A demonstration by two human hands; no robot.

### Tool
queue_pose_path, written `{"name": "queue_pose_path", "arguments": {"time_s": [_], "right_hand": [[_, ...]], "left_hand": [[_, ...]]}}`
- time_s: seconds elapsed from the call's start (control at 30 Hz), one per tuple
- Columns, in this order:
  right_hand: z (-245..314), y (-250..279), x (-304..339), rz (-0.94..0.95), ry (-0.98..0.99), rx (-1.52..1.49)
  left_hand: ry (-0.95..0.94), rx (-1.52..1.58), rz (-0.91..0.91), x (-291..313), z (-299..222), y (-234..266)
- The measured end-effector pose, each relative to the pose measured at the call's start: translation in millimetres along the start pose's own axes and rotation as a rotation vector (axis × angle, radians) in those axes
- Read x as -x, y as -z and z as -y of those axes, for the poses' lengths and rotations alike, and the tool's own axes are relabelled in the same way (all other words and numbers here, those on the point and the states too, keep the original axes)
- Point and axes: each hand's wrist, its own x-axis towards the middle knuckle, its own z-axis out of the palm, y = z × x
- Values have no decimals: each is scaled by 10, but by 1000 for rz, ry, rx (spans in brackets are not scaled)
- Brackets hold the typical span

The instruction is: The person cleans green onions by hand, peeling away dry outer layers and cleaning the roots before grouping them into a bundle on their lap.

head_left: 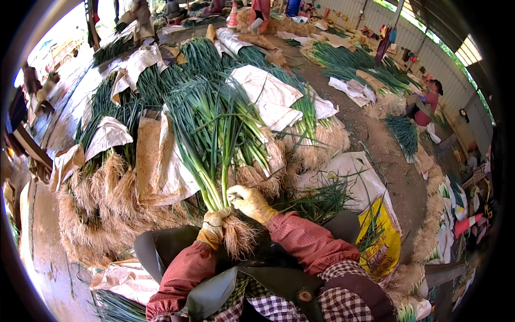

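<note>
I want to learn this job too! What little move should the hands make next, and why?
Maybe the right hand should peel any loose outer leaf off the bunch of green stalks: it is right beside them, the left hand grips the bunch just above the roots, and loose green leaves lie on the pale sheet to the right.

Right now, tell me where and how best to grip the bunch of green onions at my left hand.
Grip the pale stems just above the roots, probably coming from the left as your left hand does: the bunch gathers narrow there, whereas the stems spread farther up and the roots hang loose and splayed below.
</note>
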Motion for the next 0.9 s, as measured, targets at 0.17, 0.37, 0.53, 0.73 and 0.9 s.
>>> {"name": "queue_pose_path", "arguments": {"time_s": [0.17, 0.37, 0.53, 0.73, 0.9], "right_hand": [[-22, -33, -151, 191, -82, -241], [-16, -41, -140, 123, 146, 292], [173, 192, -146, 325, -275, -395], [-21, -90, -86, 57, 27, 494], [126, -118, 84, -27, 281, 571]], "left_hand": [[-55, 90, 4, -59, 61, 100], [-259, -58, -43, -1, 63, 57], [-142, -156, 116, 153, -21, -23], [82, -86, 214, -101, 141, 232], [53, 245, 342, -177, 179, 280]]}}
